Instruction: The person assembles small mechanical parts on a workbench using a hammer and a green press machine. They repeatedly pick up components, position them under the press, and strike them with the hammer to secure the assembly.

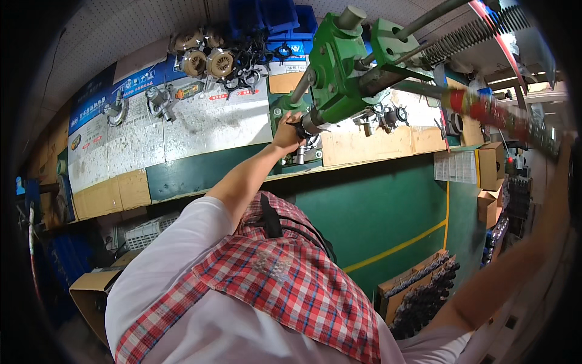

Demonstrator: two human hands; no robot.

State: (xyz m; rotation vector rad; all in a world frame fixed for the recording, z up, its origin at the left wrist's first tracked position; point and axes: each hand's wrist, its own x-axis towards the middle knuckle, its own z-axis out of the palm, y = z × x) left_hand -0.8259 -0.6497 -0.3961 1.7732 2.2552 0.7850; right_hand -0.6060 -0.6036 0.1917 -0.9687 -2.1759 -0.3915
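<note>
My left hand (287, 132) is at the green arbor press (341, 73), under its ram (314, 123). Its fingers close around a black ring-shaped part (298, 128) that sits on a silver metal piece (301, 155) on the press base. The hand partly hides both. My right arm stretches far out to the right, and my right hand (567, 145) is at the outer end of the press lever (485, 110), wrapped in red and yellow. That hand is blurred and darkened at the picture's rim, but it appears closed on the lever.
On the cardboard-covered bench stand silver metal parts (159, 102), brown round parts (219, 62) and black ring parts (247, 79). Blue bins (279, 15) are behind. A coil spring (479, 37) is above right. Cardboard boxes (490, 167) and a rack of dark parts (424, 297) stand right.
</note>
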